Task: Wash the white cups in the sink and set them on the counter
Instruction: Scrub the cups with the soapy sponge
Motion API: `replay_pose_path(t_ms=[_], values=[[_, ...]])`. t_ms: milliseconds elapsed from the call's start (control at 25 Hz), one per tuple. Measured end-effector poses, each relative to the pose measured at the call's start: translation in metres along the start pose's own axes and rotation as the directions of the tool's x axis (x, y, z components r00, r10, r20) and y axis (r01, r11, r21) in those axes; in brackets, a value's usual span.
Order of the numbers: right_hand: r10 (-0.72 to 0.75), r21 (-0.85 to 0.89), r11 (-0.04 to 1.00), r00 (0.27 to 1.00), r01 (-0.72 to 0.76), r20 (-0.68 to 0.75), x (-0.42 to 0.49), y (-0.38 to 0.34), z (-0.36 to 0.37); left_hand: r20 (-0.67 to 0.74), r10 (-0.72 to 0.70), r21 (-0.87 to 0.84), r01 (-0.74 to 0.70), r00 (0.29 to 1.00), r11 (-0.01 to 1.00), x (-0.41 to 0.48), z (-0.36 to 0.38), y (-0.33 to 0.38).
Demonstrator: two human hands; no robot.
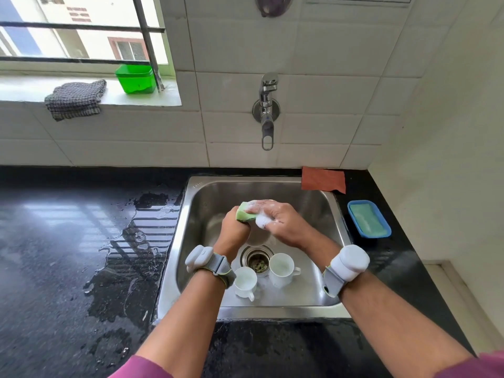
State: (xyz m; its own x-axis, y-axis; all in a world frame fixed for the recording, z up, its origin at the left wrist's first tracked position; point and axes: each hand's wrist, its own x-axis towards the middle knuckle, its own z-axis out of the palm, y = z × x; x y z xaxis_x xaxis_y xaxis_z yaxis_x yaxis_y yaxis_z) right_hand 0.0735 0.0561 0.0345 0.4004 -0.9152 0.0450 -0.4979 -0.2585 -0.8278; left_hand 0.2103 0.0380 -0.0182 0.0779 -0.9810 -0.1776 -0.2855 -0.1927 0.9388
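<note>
Two white cups stand upright on the floor of the steel sink (331,211), either side of the drain: the left cup (245,281) and the right cup (282,268). Neither hand touches them. Above the middle of the sink, my left hand (234,230) grips the lower end of a green sponge (242,212) in a fist. My right hand (281,223) is covered in white foam. Its fingers lie over the sponge's upper end and its thumb is beneath, pinching it.
The tap (267,113) on the tiled wall runs no water. A blue soap dish (368,219) and a red cloth (323,180) sit on the black counter right of the sink. The counter (68,227) on the left is wet. A grey cloth (75,99) and a green tub (135,78) rest on the windowsill.
</note>
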Motion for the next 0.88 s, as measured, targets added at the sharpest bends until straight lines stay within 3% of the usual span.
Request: replay_pose_path(t_ms=[160, 280, 360, 480, 560, 680, 800, 880], values=[[0.137, 0.014, 0.991, 0.990, -0.136, -0.039, 0.009, 0.014, -0.010, 0.013, 0.012, -0.030, -0.012, 1.000, 0.999, -0.003, 0.000, 0.001], [0.228, 0.046, 0.974, 0.968, -0.224, -0.105, 0.010, 0.029, -0.007, 0.003, -0.063, -0.206, 0.062, 0.998, 0.977, -0.005, -0.004, 0.012], [0.252, 0.155, 0.962, 0.952, -0.226, -0.174, 0.009, 0.034, 0.001, 0.070, -0.162, -0.404, 0.176, 0.984, 0.898, -0.006, -0.007, 0.017], [0.291, 0.269, 0.944, 0.871, -0.194, -0.396, 0.009, 0.033, 0.006, 0.243, -0.241, -0.682, 0.342, 0.940, 0.647, -0.007, -0.008, 0.020], [0.198, 0.164, 0.978, 0.818, -0.129, -0.539, 0.007, 0.027, 0.005, 0.301, -0.237, -0.772, 0.382, 0.924, 0.508, -0.007, -0.008, 0.020], [-0.171, -0.166, 0.982, 0.793, 0.089, -0.585, 0.001, 0.010, 0.004, 0.339, -0.171, -0.785, 0.378, 0.925, 0.491, -0.006, -0.009, 0.017], [-0.490, -0.488, 0.828, 0.781, 0.277, -0.388, -0.007, -0.005, 0.008, 0.345, -0.165, -0.759, 0.378, 0.924, 0.531, -0.003, -0.008, 0.018], [-0.554, -0.649, 0.698, 0.803, 0.304, -0.220, -0.012, -0.008, 0.012, 0.344, -0.174, -0.717, 0.378, 0.923, 0.586, -0.004, -0.008, 0.020]])
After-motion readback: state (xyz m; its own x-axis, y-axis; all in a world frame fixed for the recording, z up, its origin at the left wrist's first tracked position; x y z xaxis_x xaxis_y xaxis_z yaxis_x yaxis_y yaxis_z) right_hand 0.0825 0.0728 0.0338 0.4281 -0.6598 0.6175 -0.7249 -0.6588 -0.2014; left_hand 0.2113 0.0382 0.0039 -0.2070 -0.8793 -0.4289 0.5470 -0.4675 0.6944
